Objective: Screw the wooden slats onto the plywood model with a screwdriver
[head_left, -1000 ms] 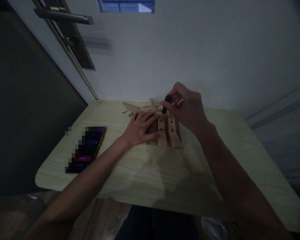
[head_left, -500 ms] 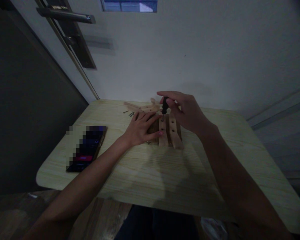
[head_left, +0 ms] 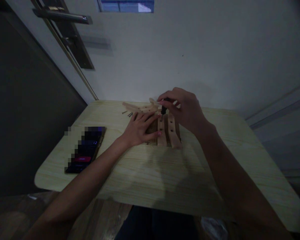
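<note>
L hand [head_left: 139,129] flat on slatted wood assembly [head_left: 167,131] — fingers spread, pressing it down. R hand [head_left: 184,110] pinched round small black-handled screwdriver [head_left: 163,109] — tip at a slat hole.

Upright black screwdriver [head_left: 164,109] on slatted wooden piece [head_left: 167,130]

A dim, underexposed head-camera view with muted colours. The pale wall [head_left: 214,50] is the brightest area, and a small window [head_left: 126,5] at the top edge glows blue. Soft shadows from both arms fall on the table [head_left: 145,180]. Corners darken and straight lines bow toward the edges. The phone [head_left: 85,149] screen is pixelated.
</note>
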A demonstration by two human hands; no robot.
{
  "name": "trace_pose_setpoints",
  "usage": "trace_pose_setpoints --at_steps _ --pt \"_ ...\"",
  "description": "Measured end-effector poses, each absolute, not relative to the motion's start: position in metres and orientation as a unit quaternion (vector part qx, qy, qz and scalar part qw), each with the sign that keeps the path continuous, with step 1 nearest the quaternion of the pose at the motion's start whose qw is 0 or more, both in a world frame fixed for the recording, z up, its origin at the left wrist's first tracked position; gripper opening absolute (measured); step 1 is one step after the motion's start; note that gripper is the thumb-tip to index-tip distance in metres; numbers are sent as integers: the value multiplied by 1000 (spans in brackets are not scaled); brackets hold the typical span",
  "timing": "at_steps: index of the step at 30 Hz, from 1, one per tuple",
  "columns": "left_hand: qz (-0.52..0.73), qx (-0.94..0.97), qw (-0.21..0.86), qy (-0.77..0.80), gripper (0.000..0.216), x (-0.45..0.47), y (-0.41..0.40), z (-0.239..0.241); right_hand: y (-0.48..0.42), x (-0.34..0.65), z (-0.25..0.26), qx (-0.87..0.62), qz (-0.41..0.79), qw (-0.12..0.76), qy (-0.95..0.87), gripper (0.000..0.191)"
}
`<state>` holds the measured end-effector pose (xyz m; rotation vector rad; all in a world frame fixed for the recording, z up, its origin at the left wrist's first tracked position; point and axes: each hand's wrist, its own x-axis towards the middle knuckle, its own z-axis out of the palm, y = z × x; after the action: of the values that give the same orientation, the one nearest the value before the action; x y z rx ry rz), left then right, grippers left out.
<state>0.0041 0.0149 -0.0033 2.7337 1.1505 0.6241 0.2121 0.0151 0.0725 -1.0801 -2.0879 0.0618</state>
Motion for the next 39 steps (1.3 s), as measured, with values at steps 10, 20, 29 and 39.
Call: trace_pose_setpoints --at_steps 10,20,29,39 --pt "207 901 58 378 74 4 16 -5 14 218 76 -388 54 382 -837 23" --pt "210 901 69 374 81 3 16 -3 14 212 72 -430 10 410 -804 17" --pt "216 900 68 373 82 4 16 -4 18 221 76 -385 54 404 -828 19" --pt "204 900 70 379 81 4 15 -2 14 222 79 -419 36 387 -821 21"
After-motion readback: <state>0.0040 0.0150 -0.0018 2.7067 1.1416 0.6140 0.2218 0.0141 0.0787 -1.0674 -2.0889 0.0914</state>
